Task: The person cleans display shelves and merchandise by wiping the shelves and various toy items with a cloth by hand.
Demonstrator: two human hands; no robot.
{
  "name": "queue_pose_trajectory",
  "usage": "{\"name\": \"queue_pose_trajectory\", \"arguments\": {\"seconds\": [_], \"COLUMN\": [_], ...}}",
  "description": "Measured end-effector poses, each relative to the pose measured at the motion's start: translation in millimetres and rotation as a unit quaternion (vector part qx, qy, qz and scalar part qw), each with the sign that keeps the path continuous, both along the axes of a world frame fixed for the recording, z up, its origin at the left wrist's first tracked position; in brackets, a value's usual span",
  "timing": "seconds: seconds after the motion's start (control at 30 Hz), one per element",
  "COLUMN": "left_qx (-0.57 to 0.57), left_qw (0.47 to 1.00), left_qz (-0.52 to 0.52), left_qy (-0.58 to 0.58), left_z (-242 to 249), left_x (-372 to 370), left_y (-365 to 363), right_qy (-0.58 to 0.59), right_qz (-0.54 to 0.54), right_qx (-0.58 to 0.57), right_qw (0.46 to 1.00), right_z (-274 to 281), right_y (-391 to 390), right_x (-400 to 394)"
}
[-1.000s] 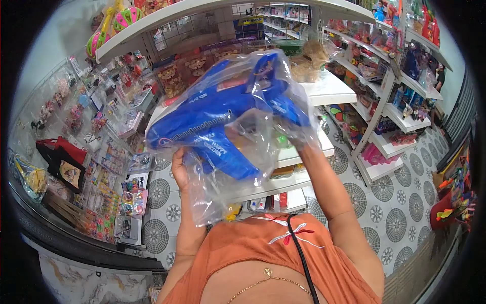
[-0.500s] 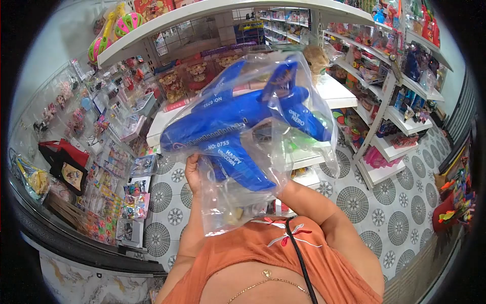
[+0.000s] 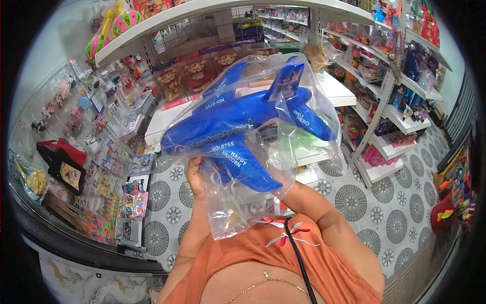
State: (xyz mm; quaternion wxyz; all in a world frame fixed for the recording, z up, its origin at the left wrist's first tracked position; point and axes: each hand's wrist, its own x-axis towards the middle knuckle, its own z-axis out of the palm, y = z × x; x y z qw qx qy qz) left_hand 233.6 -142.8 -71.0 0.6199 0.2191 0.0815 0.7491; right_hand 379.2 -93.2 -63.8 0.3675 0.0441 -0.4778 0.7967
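Observation:
A blue toy airplane with white lettering sits inside a clear plastic bag, held up in front of my chest. Its nose points left and its tail fins are to the right. At the nose end my left hand is closed on the bagged toy, thumb upright at its near side, the other fingers mostly behind it. My right forearm reaches up behind the bag near the wing tip; the right hand itself is hidden by the toy and bag.
Behind the airplane stands a white shelf with red bear-patterned packages. Small packaged goods hang on the left wall display. More stocked shelves are at right. Patterned tiles cover the floor.
The bagged airplane has shifted slightly right and tilted a little, so its tail sits farther right. My left hand stays on the nose end and moves slightly with it.

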Motion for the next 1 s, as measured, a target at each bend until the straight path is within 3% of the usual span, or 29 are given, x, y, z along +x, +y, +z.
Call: {"name": "queue_pose_trajectory", "arguments": {"seconds": [0.33,0.4,0.47,0.57,0.67,0.73,0.77,0.83,0.87,0.93,0.97,1.0], "left_qx": [0.011,0.003,-0.001,0.021,0.019,0.021,0.031,0.046,0.048,0.049,0.050,0.049], "left_qw": [1.000,1.000,0.998,0.990,0.995,0.997,0.998,0.997,0.995,0.990,0.986,0.980], "left_qz": [0.005,0.018,0.050,0.127,0.089,0.071,0.055,0.003,-0.028,-0.091,-0.123,-0.155], "left_qy": [0.011,0.018,0.027,0.064,0.046,0.002,-0.010,-0.065,-0.077,-0.096,-0.105,-0.115], "left_z": [11.8,10.2,11.1,7.1,-6.1,-0.7,-5.1,-15.3,-16.0,-15.8,-15.1,-15.1], "left_x": [6.7,-0.3,-4.2,-10.3,-32.8,-35.0,-41.9,-55.2,-56.6,-60.4,-62.5,-63.7], "left_y": [-11.0,-10.3,-9.6,-5.3,-1.3,-4.6,-3.0,1.6,-0.4,-5.9,-8.2,-10.9], "right_qy": [-0.006,-0.021,-0.039,-0.109,-0.185,-0.210,-0.207,-0.245,-0.272,-0.318,-0.316,-0.289], "right_qz": [0.036,-0.012,-0.154,-0.310,-0.386,-0.380,-0.349,-0.475,-0.603,-0.620,-0.612,-0.575], "right_qx": [-0.097,-0.030,0.170,0.371,0.458,0.366,0.253,0.311,0.459,0.442,0.436,0.423], "right_qw": [0.995,0.999,0.972,0.868,0.779,0.823,0.878,0.786,0.594,0.565,0.579,0.637], "right_z": [-2.7,1.4,9.6,18.6,21.2,12.2,-2.8,-1.1,13.5,61.6,74.2,78.6], "right_y": [-11.1,-14.8,-23.0,-44.0,-45.8,-39.2,-27.3,-16.0,-15.3,-30.2,-26.4,-19.1], "right_x": [-4.4,-4.6,-3.6,17.5,51.2,64.4,68.2,72.3,74.8,81.0,77.3,73.7]}}
